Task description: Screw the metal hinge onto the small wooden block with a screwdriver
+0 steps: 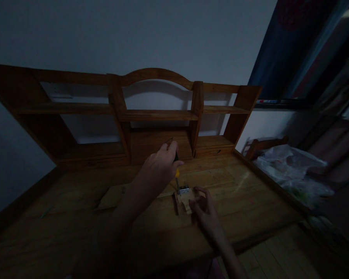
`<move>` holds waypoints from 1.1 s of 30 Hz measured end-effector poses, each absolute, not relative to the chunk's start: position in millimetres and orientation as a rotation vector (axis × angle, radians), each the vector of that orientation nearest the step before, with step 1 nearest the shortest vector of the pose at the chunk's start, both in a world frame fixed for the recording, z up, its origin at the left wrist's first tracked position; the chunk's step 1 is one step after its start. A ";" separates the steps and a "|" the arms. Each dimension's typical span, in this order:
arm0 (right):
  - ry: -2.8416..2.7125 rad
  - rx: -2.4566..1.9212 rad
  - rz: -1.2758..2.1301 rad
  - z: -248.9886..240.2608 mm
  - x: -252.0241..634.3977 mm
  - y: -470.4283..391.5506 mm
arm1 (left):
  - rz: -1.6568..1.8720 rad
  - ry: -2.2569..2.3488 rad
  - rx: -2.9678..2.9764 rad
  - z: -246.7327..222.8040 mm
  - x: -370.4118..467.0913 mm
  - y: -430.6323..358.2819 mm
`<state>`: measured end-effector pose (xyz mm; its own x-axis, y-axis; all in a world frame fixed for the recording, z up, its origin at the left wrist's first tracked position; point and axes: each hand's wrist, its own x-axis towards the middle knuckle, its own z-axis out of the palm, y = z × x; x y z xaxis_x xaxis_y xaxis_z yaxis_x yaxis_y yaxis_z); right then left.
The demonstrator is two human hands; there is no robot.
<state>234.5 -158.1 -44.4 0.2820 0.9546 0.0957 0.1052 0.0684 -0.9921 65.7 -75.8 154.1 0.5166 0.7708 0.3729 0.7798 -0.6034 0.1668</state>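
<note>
My left hand (162,162) is closed around the handle of a screwdriver (177,173), whose yellow and black parts show below the fingers. The screwdriver stands nearly upright, its shaft reaching down to a small metal hinge (184,190). That hinge sits at the far end of a small piece of wood (185,202) on the desk. Close by on the right is my right hand (206,212), fingers curved and apart, the thumb at the wood's right edge. Whether the thumb presses on it, I cannot tell in this dim light.
A wooden shelf unit (158,115) stands along the back of the desk (238,209). A flat board (112,197) lies left of the work, partly behind my left forearm. Clear plastic bags (291,166) sit beyond the desk's right edge.
</note>
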 end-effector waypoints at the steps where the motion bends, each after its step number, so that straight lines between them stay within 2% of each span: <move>1: -1.173 -1.373 0.756 -41.8 231.5 -160.0 | -0.644 -1.395 -2.720 154.1 65.8 -75.3; 6: -1.581 -1.529 0.027 -28.3 219.8 -165.5 | -0.633 -1.409 -2.706 153.5 66.2 -73.4; 10: -1.861 -1.512 -0.159 -26.4 214.5 -165.2 | -0.626 -1.413 -2.705 152.9 66.2 -73.6; 33: -1.958 -1.519 -0.135 -27.4 215.7 -161.6 | -0.670 -1.423 -2.641 159.7 59.7 -74.2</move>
<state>215.7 -161.6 -27.4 -0.1192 0.8310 0.5433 0.8978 0.3239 -0.2984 59.7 -74.2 159.7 0.4773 0.7797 0.4053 0.8091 -0.5699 0.1435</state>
